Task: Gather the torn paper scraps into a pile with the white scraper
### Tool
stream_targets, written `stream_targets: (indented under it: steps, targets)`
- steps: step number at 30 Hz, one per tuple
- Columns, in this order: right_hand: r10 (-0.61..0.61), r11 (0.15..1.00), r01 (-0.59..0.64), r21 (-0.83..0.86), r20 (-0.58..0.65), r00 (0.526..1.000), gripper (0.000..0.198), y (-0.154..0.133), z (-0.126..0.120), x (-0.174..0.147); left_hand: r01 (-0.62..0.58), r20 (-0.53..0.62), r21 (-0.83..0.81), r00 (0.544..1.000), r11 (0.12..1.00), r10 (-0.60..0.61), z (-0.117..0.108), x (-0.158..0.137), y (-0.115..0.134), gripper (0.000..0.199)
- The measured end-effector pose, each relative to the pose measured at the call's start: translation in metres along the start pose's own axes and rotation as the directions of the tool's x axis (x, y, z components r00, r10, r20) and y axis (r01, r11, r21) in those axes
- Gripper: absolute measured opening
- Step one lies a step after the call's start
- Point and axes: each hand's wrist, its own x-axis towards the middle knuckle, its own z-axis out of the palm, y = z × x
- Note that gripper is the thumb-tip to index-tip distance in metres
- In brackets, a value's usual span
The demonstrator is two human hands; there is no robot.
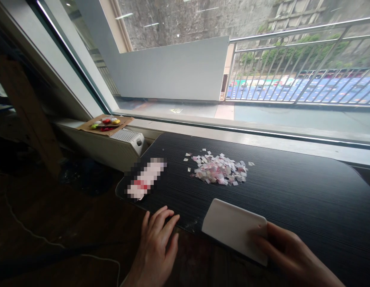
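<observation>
My right hand [288,243] grips the right end of a flat white rectangular sheet [232,225] with rounded corners. It looks stiff, like a plastic scraper, and is tilted at the table's front edge. My left hand [159,239] holds nothing; its fingers are apart and slightly bent, with the tips by that edge. Beyond both hands, a loose pile of small square paper pieces [217,169], white, pink and grey, lies on the dark wood-grain table [298,191]. A blurred-out pale strip with a red patch [147,179] lies at the table's left end, beyond my left hand.
A radiator-like white unit [129,139] stands left of the table, with a piece of cardboard [86,125] bearing several small coloured items on top. A window sill [262,144] runs behind the table. On the dark floor at left lies a white cable [38,237].
</observation>
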Motion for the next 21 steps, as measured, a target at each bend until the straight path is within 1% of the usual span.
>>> stream_targets:
  steps: [5, 7, 10, 15, 21]
  targets:
    - [0.008, 0.999, -0.009, 0.051, 0.026, 1.000, 0.031, 0.001, 0.004, 0.001, -0.008, -0.009, -0.006, 1.000, 1.000, 0.008, -0.001, 0.000, -0.001, 0.040]
    - [0.014, 0.998, -0.014, 0.059, 0.004, 1.000, 0.033, 0.003, 0.002, 0.002, -0.001, -0.005, -0.006, 1.000, 1.000, 0.001, -0.001, 0.000, -0.002, 0.040]
    - [0.023, 0.999, -0.023, 0.024, -0.021, 1.000, 0.033, 0.008, -0.003, 0.001, 0.011, -0.001, -0.010, 1.000, 1.000, -0.011, 0.000, -0.001, -0.002, 0.040]
    - [0.014, 1.000, -0.014, -0.002, 0.014, 1.000, 0.033, 0.006, 0.001, 0.000, 0.018, -0.004, -0.035, 1.000, 0.999, -0.018, 0.001, 0.000, -0.001, 0.039]
    - [0.030, 0.994, -0.038, 0.103, 0.077, 0.997, 0.036, 0.001, 0.009, 0.002, 0.008, 0.001, -0.017, 1.000, 1.000, -0.008, -0.001, 0.001, 0.000, 0.038]
